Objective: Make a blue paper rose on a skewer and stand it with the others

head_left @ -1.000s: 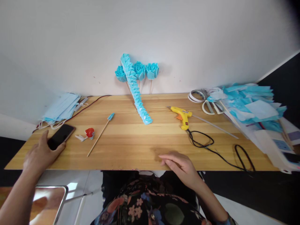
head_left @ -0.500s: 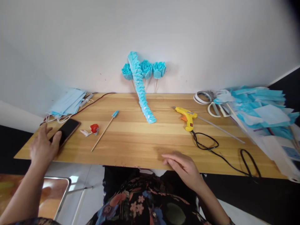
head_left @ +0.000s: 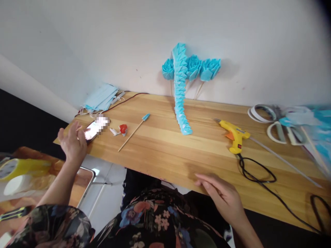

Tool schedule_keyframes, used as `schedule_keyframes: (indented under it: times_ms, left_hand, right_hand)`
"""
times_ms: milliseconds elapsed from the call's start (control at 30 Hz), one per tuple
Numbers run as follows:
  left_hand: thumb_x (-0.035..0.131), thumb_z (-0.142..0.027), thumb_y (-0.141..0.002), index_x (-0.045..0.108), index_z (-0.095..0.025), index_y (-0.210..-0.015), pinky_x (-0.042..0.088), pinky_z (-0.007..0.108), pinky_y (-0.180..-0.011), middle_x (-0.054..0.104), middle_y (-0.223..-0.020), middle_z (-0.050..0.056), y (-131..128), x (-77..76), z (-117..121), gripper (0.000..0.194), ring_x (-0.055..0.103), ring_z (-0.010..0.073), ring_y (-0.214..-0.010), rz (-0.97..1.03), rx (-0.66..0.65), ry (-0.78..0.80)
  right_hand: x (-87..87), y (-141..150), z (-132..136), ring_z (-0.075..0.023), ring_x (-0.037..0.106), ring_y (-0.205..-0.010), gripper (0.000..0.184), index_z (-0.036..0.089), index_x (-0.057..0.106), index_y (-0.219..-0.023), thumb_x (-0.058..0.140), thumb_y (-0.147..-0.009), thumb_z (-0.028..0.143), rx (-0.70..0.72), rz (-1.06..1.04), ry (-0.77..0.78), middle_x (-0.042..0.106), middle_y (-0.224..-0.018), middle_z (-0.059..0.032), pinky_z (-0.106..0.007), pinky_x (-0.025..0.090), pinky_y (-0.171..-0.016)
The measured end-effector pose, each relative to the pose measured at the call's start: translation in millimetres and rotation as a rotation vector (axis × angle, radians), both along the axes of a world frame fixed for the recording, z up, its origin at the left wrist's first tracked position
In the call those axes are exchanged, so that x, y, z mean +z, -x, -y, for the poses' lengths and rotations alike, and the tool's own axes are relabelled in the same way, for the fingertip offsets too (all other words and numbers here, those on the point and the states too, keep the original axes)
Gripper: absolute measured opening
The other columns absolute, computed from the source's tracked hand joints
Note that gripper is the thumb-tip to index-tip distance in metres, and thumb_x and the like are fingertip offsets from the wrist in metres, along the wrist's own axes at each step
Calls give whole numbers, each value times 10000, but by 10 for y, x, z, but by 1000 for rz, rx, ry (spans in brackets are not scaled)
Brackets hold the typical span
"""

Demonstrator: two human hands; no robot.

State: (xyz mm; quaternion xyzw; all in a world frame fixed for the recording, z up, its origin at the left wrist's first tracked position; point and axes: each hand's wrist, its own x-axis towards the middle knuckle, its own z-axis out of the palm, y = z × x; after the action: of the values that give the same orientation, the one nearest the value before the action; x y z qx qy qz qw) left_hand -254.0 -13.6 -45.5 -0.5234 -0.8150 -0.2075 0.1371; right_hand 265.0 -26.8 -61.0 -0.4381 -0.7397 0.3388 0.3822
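Note:
My left hand is open over the near end of a smartphone with a lit screen, partly pixelated. Its fingers are apart, and one fingertip is at the screen. At the table's front edge rests my right hand, fingers loosely curled together with nothing visible in them. Beside the phone lie a small crumpled red and white scrap and a thin wooden stick with a blue tip. A long pleated blue strip leans on the wall in front of several blue fabric roses on sticks.
A yellow glue gun with a glue stick and black cord lies at right on the wooden table. Beyond it are a tape roll, white-handled scissors and blue fabric pieces. Face masks lie back left; a yellow roll is lower left.
The phone's screen has lit up, and my left hand has shifted from gripping its side to touching the screen. The view has turned left. My right hand stays at the table edge.

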Motion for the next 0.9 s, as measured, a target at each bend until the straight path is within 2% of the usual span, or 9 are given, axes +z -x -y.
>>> schedule_keyframes:
  times_ms: [167, 233, 333, 400, 467, 567, 667, 800, 900]
  left_hand:
    - [331, -331, -1052, 586, -84, -1358, 317, 529, -1200, 768, -1060, 94, -52, 101, -355, 468, 668, 283, -1137, -9, -87, 59]
    - [348, -351, -1052, 556, -79, -1413, 369, 485, -1162, 773, -1095, 104, -75, 178, -616, 497, 659, 273, -1130, 7, -128, 60]
    - [325, -344, -1062, 442, -97, -1518, 377, 455, -1160, 708, -1327, 146, -289, 322, -984, 531, 618, 260, -1223, 24, -172, -13]
    - [383, -334, -1048, 493, -118, -1471, 400, 452, -1145, 687, -1355, 157, -624, 431, -1133, 487, 601, 264, -1258, 74, -329, -167]
    - [446, -309, -1027, 621, -162, -1299, 394, 465, -1152, 719, -1288, 120, -1094, 533, -1178, 355, 620, 254, -1224, 70, -561, -232]
    - [488, -201, -996, 669, -196, -1164, 368, 481, -1173, 763, -1115, 57, -1875, 631, -1099, 247, 666, 210, -1087, 69, -931, -236]
    - [403, -61, -943, 682, -203, -991, 345, 447, -1185, 774, -977, 15, -2513, 618, -991, 317, 678, 164, -959, 78, -1230, -188]
    - [424, -95, -919, 647, -208, -873, 438, 385, -1012, 756, -872, 10, -3021, 481, -970, 254, 659, 173, -870, 39, -1392, -13]
    - [429, -114, -923, 638, -205, -857, 456, 386, -874, 743, -836, 14, -3156, 422, -989, 237, 646, 181, -816, 19, -1424, 56]
  right_hand:
    - [-3, -12, -7, -137, 772, -719, 233, 306, 795, -1066, 603, -974, 211, 6, 0, -23, 807, -817, 23, -210, 624, -700]
    - [-2, -10, -10, -136, 775, -728, 233, 308, 795, -1068, 604, -975, 212, 7, -3, -24, 808, -823, 24, -207, 625, -707]
    - [-12, -15, -10, -144, 780, -745, 235, 305, 795, -1088, 606, -978, 220, 10, 0, -18, 812, -838, 15, -212, 629, -706]
    - [-31, -25, -9, -150, 782, -748, 230, 300, 796, -1092, 607, -980, 233, 6, 7, -16, 814, -841, 7, -220, 633, -709]
    - [-61, -40, -5, -159, 783, -749, 225, 296, 799, -1087, 603, -986, 253, 3, 22, -7, 814, -839, -2, -232, 638, -712]
    - [-109, -61, 8, -171, 785, -752, 223, 289, 786, -1124, 608, -990, 287, -9, 24, 24, 820, -855, -14, -250, 646, -731]
    - [-117, -81, 8, -172, 784, -749, 221, 270, 755, -1154, 615, -992, 324, -62, -16, 76, 828, -917, -32, -252, 646, -732]
    - [-18, -114, -106, -178, 746, -712, 246, 250, 730, -890, 556, -1016, 371, -96, -3, 100, 778, -806, -33, -250, 606, -673]
    - [84, -146, -289, -179, 703, -704, 327, 251, 681, -775, 507, -1024, 372, -41, 61, 53, 715, -745, -23, -268, 562, -661]
